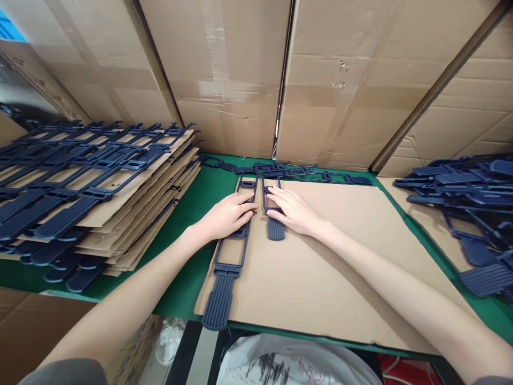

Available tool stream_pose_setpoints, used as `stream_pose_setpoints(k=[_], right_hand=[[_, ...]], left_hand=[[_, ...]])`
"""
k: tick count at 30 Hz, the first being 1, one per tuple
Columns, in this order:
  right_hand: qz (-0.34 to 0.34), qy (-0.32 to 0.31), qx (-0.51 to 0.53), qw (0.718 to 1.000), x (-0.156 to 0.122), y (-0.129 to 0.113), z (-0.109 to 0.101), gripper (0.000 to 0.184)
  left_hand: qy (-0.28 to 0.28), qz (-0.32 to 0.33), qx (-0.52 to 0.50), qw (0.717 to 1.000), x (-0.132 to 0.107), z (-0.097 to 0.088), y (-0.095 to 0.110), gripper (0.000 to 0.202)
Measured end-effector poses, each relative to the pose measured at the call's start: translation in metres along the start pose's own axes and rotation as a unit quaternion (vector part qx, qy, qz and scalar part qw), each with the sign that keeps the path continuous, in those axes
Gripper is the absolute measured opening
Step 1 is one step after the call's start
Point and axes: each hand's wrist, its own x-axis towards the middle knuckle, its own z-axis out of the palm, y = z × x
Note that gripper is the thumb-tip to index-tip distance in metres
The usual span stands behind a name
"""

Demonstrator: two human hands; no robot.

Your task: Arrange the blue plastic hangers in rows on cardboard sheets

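Note:
A flat cardboard sheet (340, 267) lies on the green table (200, 192). Two dark blue plastic strap-like parts lie on its left edge. My left hand (226, 216) rests flat on the longer part (226, 267), fingers stretched over its frame. My right hand (290, 209) lies flat with fingers spread on the shorter part (274, 222), pressing it to the cardboard. The two parts sit side by side, nearly parallel.
A tall stack of cardboard sheets layered with blue parts (88, 187) stands at the left. A loose pile of blue parts (473, 214) lies at the right. More parts (296, 172) lie behind the sheet. Big cardboard boxes (240, 75) wall the back.

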Motion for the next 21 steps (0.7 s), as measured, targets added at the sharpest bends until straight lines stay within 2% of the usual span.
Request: stream_pose_setpoints(k=[12, 21], right_hand=[[0.039, -0.041, -0.011, 0.998, 0.005, -0.0032, 0.0021, 0.06], [0.048, -0.039, -0.001, 0.998, 0.0049, -0.0058, 0.0009, 0.058]], left_hand=[[0.003, 0.009, 0.008, 1.0, -0.0001, 0.0036, -0.002, 0.038], [0.001, 0.014, 0.008, 1.0, 0.0002, 0.0025, -0.0027, 0.038]])
